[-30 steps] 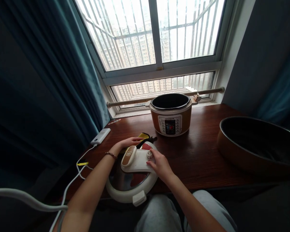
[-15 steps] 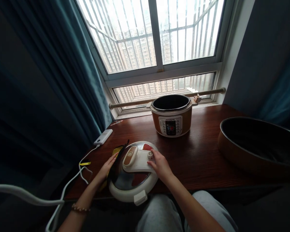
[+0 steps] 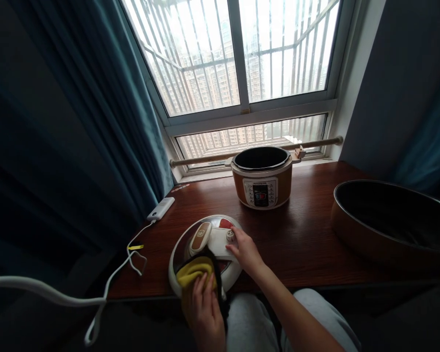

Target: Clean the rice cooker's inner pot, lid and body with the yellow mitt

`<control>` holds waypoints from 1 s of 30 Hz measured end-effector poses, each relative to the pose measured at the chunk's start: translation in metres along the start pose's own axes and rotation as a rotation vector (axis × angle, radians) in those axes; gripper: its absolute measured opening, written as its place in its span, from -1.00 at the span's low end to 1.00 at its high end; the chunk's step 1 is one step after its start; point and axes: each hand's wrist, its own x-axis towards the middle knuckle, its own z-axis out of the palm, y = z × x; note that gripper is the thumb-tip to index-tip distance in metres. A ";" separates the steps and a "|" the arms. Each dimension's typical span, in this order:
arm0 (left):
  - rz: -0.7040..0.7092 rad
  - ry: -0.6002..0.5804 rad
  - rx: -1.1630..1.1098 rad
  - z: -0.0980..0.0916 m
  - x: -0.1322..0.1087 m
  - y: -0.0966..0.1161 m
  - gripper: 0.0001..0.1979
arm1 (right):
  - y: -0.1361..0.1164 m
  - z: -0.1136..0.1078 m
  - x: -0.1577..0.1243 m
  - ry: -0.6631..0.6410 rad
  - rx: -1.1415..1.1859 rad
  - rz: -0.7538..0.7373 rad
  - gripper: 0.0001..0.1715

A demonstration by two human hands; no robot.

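Observation:
A round white and red pressure-cooker lid (image 3: 190,239) lies flat near the front edge of a dark wooden table (image 3: 297,234). My left hand (image 3: 205,308) presses a yellow and black cloth (image 3: 195,272) onto the near part of the lid, fingers closed on the cloth. My right hand (image 3: 244,249) rests on the lid's right side, fingers curled beside the small round valve knob (image 3: 229,236) on the white handle piece. The cooker body (image 3: 262,178), orange with a control panel, stands open farther back by the window.
A large dark pan (image 3: 388,220) sits at the table's right. A white power bank (image 3: 161,209) with a white cable (image 3: 124,264) lies at the left edge. Teal curtains hang on both sides, and a wooden rod (image 3: 315,143) runs along the window sill.
My left hand carried the cloth from behind the lid, round its left side, to the near part of the lid. My right hand stayed by the knob.

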 end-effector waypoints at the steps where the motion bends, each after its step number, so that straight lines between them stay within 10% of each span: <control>1: 0.068 -0.039 0.007 0.000 0.003 0.005 -0.58 | 0.000 0.000 0.000 0.005 0.003 -0.004 -0.40; 9: 0.349 -0.274 0.075 -0.026 0.031 0.004 -0.62 | 0.002 -0.001 -0.001 0.028 0.038 -0.046 -0.38; 22: 0.378 -0.233 0.081 -0.026 0.002 -0.003 -0.65 | -0.032 -0.006 -0.024 0.191 -0.014 -0.359 -0.37; 30: 0.244 0.001 0.018 -0.026 -0.022 -0.027 -0.68 | -0.034 -0.003 -0.029 0.160 0.000 -0.461 -0.46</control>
